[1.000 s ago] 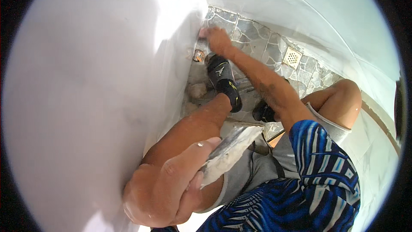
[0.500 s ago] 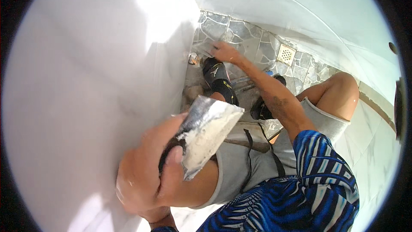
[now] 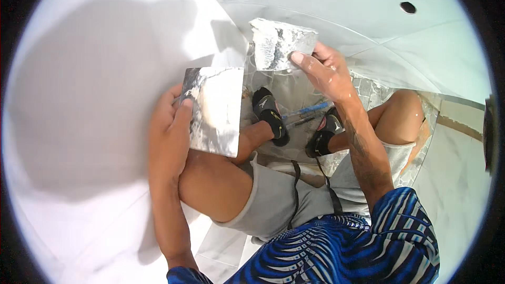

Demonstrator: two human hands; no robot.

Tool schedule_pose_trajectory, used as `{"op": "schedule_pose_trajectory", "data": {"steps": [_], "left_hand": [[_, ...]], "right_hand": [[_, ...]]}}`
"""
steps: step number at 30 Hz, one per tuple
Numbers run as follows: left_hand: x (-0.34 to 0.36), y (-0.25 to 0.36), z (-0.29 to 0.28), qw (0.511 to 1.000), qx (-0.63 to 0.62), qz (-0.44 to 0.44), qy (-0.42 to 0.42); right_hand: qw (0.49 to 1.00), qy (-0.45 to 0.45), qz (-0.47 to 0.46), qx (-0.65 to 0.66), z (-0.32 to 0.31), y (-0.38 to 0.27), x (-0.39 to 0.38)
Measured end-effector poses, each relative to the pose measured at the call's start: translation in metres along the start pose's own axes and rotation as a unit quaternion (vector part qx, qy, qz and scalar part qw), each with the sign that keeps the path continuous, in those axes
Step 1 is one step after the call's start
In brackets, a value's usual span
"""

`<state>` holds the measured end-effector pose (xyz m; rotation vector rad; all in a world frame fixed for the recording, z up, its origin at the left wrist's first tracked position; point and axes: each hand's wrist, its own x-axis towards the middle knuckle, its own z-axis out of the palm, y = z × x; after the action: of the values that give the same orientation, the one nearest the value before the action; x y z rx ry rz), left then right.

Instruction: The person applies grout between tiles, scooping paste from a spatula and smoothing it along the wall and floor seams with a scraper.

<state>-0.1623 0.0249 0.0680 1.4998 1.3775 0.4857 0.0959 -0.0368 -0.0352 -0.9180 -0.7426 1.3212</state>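
Note:
My left hand (image 3: 171, 121) grips the left edge of a flat, rectangular plate (image 3: 226, 139), its thumb on the face. A mound of white paste (image 3: 214, 100) sits on this plate, with dark and pale smears around it. Farther off and to the right, my right hand (image 3: 327, 73) pinches a second thin plate (image 3: 284, 42) by its lower right corner, thumb on top. White paste crusts its left part and upper edge. The two plates are apart, near the corner where two marbled walls meet.
A pale marbled wall (image 3: 105, 194) stands close on my left, under a large shadow. The far wall (image 3: 342, 0) has a round dark hole (image 3: 407, 8). Between my feet, a blue bar-shaped thing (image 3: 310, 108) lies on the stone-patterned floor (image 3: 363, 87).
My right hand has risen from the floor by my left foot, bringing up the second plate. My left hand has moved up and turned its plate more upright.

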Motion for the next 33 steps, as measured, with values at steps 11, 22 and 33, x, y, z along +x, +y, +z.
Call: {"op": "schedule_pose_trajectory", "data": {"steps": [11,22,33], "left_hand": [[-0.021,0.056,0.045,0.953,-0.304,0.0,-0.022],[-0.017,0.079,0.033,0.953,-0.274,0.13,0.024],[0.0,0.03,0.011,0.959,-0.174,0.182,0.132]], "right_hand": [[0.761,-0.041,-0.425,-0.489,0.035,-0.082,-0.052],[0.764,-0.019,-0.278,-0.581,-0.026,-0.041,-0.08],[0.791,-0.014,-0.026,-0.611,-0.093,0.156,0.022]]}}
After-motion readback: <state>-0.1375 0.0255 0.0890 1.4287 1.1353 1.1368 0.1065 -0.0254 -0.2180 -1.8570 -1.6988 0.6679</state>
